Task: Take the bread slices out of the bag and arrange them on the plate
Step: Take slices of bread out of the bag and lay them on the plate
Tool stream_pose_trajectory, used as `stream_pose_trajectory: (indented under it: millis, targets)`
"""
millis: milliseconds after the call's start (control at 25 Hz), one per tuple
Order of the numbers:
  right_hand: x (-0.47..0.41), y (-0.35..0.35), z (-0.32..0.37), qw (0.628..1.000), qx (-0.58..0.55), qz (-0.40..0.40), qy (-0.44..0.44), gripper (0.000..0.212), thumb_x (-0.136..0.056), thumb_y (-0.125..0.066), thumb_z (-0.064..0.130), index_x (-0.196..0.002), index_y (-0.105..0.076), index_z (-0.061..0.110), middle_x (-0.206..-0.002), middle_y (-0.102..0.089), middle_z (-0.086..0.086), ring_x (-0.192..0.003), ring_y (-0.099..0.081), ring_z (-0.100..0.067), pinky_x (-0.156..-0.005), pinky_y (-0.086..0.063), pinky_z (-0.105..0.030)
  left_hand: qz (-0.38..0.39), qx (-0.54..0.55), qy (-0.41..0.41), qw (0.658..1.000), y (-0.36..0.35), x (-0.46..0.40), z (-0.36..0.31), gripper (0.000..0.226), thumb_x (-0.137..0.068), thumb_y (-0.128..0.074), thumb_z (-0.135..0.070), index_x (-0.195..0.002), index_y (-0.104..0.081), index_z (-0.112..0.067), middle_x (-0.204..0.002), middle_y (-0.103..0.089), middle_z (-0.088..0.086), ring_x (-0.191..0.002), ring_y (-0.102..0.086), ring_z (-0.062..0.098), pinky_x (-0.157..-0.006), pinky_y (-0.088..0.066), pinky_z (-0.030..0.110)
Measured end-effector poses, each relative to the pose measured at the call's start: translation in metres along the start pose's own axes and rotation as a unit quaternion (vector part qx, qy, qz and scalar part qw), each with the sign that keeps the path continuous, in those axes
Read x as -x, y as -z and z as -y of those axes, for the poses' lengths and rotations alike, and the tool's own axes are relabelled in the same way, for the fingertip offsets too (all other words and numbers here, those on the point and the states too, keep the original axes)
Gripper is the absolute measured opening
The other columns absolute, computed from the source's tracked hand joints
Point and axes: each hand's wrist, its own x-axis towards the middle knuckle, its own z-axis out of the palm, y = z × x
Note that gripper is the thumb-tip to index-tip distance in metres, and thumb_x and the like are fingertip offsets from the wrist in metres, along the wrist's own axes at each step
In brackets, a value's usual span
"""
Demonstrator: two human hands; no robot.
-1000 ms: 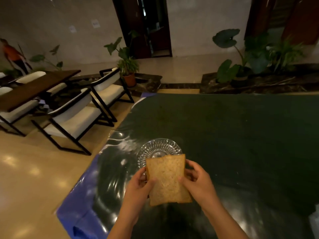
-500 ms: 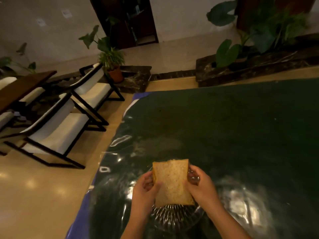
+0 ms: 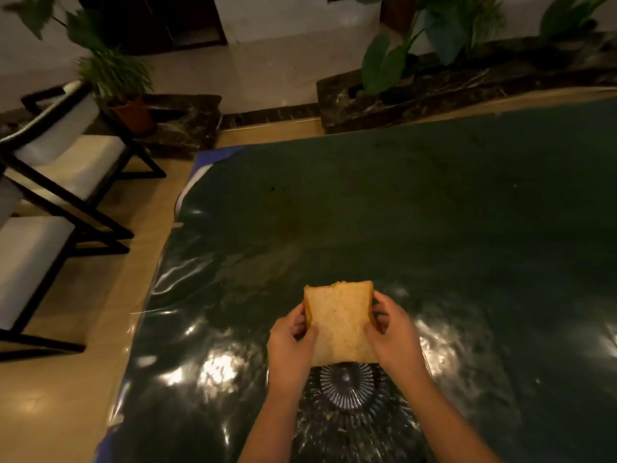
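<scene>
A stack of tan bread slices [image 3: 339, 324] is held upright between both hands above the table. My left hand [image 3: 289, 349] grips its left edge and my right hand [image 3: 392, 335] grips its right edge. A clear cut-glass plate [image 3: 347, 385] with a ribbed, radiating pattern lies on the table just below and nearer to me than the bread, partly hidden by my wrists. No bread bag is in view.
The table [image 3: 434, 228] has a dark green top under shiny clear plastic, with a blue edge at the left. Black-framed chairs with white cushions [image 3: 50, 182] stand on the tan floor to the left. Potted plants [image 3: 120, 85] and a stone planter [image 3: 434, 91] lie beyond.
The view has tilted down and forward, so the plate, earlier beyond the bread, now sits below it and closer to me. Both hands keep their hold on the slices.
</scene>
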Motion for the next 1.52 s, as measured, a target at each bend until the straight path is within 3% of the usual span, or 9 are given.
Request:
stream_pose_trajectory:
  millis: [120, 320, 560, 760, 920, 1120, 1200, 1320, 1520]
  targets:
    - [-0.002, -0.007, -0.003, 0.999, 0.034, -0.028, 0.006, 0.051, -0.080, -0.061, 0.007, -0.129, -0.048, 0.014, -0.115, -0.061, -0.008, -0.101, -0.059, -0.018, -0.089, -0.052, -0.038, 0.001, -0.049, -0.042, 0.998, -0.004, -0.008, 0.007, 0.039, -0.080, -0.068, -0.008, -0.118, -0.061, -0.013, -0.097, -0.060, -0.004, -0.081, -0.056, 0.001, -0.071, -0.042, 0.010]
    - [-0.011, -0.011, -0.001, 0.995, 0.093, -0.036, 0.006, 0.042, -0.081, -0.057, 0.005, -0.123, -0.053, 0.010, -0.106, -0.064, -0.009, -0.093, -0.059, -0.018, -0.083, -0.051, -0.031, -0.031, -0.115, -0.082, 0.989, -0.010, -0.016, 0.010, 0.027, -0.078, -0.071, -0.007, -0.105, -0.069, -0.010, -0.088, -0.060, 0.002, -0.070, -0.058, 0.007, -0.061, -0.044, 0.010]
    - [-0.004, -0.013, -0.005, 0.992, 0.116, -0.056, 0.015, 0.037, -0.082, -0.060, 0.012, -0.118, -0.057, 0.012, -0.103, -0.063, -0.007, -0.094, -0.057, -0.020, -0.082, -0.051, -0.033, -0.035, -0.108, -0.053, 0.992, -0.008, -0.009, 0.012, 0.028, -0.082, -0.069, -0.013, -0.109, -0.066, -0.005, -0.095, -0.064, 0.007, -0.077, -0.064, 0.016, -0.071, -0.055, 0.030]
    - [0.008, -0.018, 0.000, 0.987, 0.108, -0.110, 0.035, 0.035, -0.079, -0.064, 0.012, -0.114, -0.061, 0.014, -0.100, -0.064, -0.004, -0.087, -0.059, -0.017, -0.071, -0.052, -0.030, -0.034, -0.087, -0.014, 0.996, -0.009, 0.005, 0.009, 0.030, -0.082, -0.067, -0.011, -0.112, -0.064, -0.009, -0.101, -0.062, 0.007, -0.074, -0.062, 0.011, -0.065, -0.050, 0.021]
    - [0.015, -0.027, 0.000, 0.990, 0.080, -0.113, 0.022, 0.035, -0.079, -0.064, 0.008, -0.114, -0.061, 0.015, -0.099, -0.065, -0.003, -0.081, -0.058, -0.013, -0.069, -0.047, -0.023, -0.034, -0.081, 0.008, 0.996, -0.013, 0.016, 0.013, 0.033, -0.083, -0.063, -0.007, -0.116, -0.061, -0.010, -0.105, -0.063, 0.005, -0.081, -0.060, 0.010, -0.071, -0.051, 0.023]
    - [0.010, -0.023, -0.009, 0.987, 0.105, -0.123, 0.019, 0.037, -0.079, -0.064, 0.011, -0.115, -0.059, 0.017, -0.100, -0.065, -0.003, -0.088, -0.058, -0.015, -0.072, -0.051, -0.028, -0.025, -0.038, -0.024, 0.999, -0.013, 0.009, 0.010, 0.036, -0.084, -0.059, 0.000, -0.116, -0.063, -0.015, -0.106, -0.066, -0.002, -0.093, -0.063, 0.013, -0.079, -0.052, 0.024]
    - [0.008, -0.023, -0.010, 0.990, 0.089, -0.113, -0.001, 0.035, -0.081, -0.062, 0.015, -0.116, -0.059, 0.018, -0.100, -0.066, -0.002, -0.084, -0.058, -0.012, -0.069, -0.049, -0.024, -0.031, -0.032, -0.025, 0.999, -0.015, 0.003, 0.009, 0.036, -0.085, -0.059, 0.000, -0.119, -0.062, -0.011, -0.111, -0.066, -0.001, -0.097, -0.062, 0.011, -0.086, -0.049, 0.023]
    - [0.008, -0.025, -0.007, 0.991, 0.074, -0.113, -0.015, 0.031, -0.081, -0.063, 0.018, -0.112, -0.060, 0.019, -0.095, -0.069, 0.001, -0.072, -0.057, -0.008, -0.058, -0.044, -0.018, -0.038, -0.055, -0.023, 0.998, -0.016, 0.001, 0.009, 0.032, -0.086, -0.061, -0.008, -0.117, -0.063, -0.008, -0.109, -0.067, 0.004, -0.094, -0.062, 0.012, -0.084, -0.052, 0.028]
    - [0.015, -0.024, 0.001, 0.989, 0.060, -0.135, 0.006, 0.038, -0.078, -0.065, 0.012, -0.116, -0.059, 0.017, -0.099, -0.069, 0.000, -0.077, -0.056, -0.005, -0.064, -0.043, -0.016, -0.052, -0.056, -0.014, 0.997, -0.016, 0.008, 0.002, 0.028, -0.083, -0.065, -0.012, -0.111, -0.066, -0.008, -0.102, -0.070, 0.004, -0.085, -0.064, 0.014, -0.077, -0.053, 0.028]
